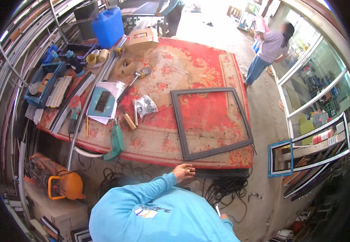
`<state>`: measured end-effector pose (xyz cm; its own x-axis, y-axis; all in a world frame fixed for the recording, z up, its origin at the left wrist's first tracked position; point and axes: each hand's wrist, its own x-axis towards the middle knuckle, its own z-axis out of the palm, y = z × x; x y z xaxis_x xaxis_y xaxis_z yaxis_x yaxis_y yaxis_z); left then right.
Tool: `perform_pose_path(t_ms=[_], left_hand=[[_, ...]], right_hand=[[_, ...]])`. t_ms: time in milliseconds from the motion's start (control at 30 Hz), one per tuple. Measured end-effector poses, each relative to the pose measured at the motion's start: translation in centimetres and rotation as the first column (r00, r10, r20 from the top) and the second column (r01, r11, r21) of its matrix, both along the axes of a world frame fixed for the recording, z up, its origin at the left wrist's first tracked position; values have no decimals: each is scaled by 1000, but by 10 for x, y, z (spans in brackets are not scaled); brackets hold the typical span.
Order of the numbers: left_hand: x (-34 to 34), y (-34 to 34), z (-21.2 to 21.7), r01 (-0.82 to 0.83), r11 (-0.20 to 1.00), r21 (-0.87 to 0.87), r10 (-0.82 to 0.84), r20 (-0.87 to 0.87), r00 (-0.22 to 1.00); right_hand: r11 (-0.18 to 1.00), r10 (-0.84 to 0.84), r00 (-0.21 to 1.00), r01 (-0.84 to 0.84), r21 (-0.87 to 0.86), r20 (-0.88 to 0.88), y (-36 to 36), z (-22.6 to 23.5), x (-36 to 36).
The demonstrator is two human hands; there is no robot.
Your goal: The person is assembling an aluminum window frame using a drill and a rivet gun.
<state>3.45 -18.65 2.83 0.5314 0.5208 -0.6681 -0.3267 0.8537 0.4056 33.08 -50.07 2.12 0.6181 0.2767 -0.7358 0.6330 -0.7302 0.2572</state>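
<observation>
A dark grey rectangular frame (211,123) is lying flat on the red patterned carpet (191,68) that is covering the workbench, near its front right corner; its long axis is running from the near edge of the bench away from the person, leaning a little to the left, with one short side pointing toward the person. The left hand (184,171) is reaching out in a light blue sleeve and resting just below the bench's front edge, fingers stretched and held loosely together, touching a bundle of black strips (223,173) that is sticking out under the carpet's edge; it is not gripping the frame. The right hand (223,216) is showing only as a sliver behind the blue shirt, so I cannot tell whether it is closed, though a thin light object is poking up beside it. To the left, a clear plastic bag (144,106) is holding small dark parts, a blue tray (45,82) is holding white strips and bits of hardware, and a green power drill (116,142) is lying at the carpet's front edge. A blue jerrycan (108,26) and a cardboard box (143,38) are standing at the far end.
</observation>
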Motion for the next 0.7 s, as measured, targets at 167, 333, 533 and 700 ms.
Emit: perform_pose_path(t_ms=[167,333,533,700], left_hand=[[-11,7,12,38,998,48,-40,53,998],[10,17,35,22,995,100,-26,36,999],[39,42,72,-179,973,147,160,135,978],[29,64,87,-338,910,239,326,87,941]], right_hand=[[998,10,992,-1,70,-124,13,32,-14],[770,45,894,253,586,-445,89,70,-55],[534,208,832,344,772,-514,180,103,-94],[433,203,594,659,616,-778,212,121,-115]])
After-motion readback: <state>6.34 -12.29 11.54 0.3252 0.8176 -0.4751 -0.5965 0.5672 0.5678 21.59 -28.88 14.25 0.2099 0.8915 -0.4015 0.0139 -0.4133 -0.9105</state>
